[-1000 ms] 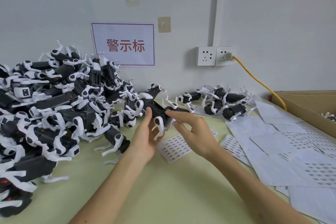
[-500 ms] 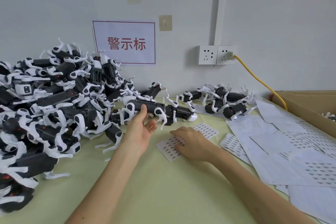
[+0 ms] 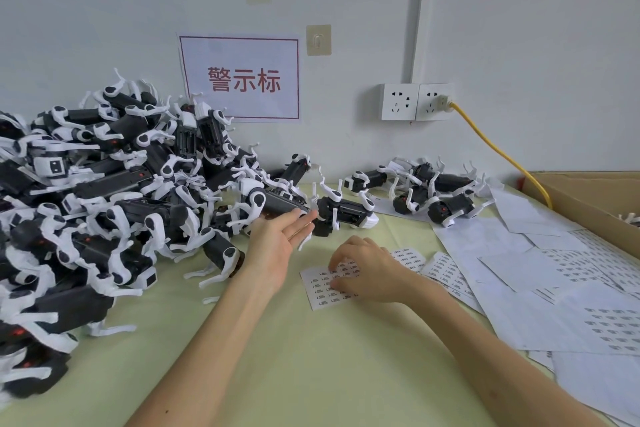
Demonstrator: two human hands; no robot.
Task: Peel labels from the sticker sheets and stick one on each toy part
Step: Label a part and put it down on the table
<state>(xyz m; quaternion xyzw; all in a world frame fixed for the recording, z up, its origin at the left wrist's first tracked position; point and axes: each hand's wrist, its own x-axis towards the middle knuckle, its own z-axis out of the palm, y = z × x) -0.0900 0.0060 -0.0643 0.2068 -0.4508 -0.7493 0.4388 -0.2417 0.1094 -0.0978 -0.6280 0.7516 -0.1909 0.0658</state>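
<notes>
A big heap of black-and-white toy parts [image 3: 104,204] fills the left of the table. My left hand [image 3: 277,243] lies open, palm up, its straight fingers touching a black toy part [image 3: 280,199] at the heap's right edge. Another toy part [image 3: 346,210] lies just right of those fingers. My right hand [image 3: 363,274] rests on a small sticker sheet [image 3: 320,291], fingers bent with the tips picking at a label. Whether a label is lifted is hidden under the fingers.
A smaller group of toy parts [image 3: 429,194] lies by the wall. More sticker sheets [image 3: 446,274] and white backing papers [image 3: 554,288] spread over the right side. A cardboard box [image 3: 588,204] stands far right, with a yellow cable [image 3: 498,149] running to the wall socket.
The toy part I held in both hands went down at the heap's edge. My right hand dropped onto the sticker sheet; my left hand opened and reached toward the heap.
</notes>
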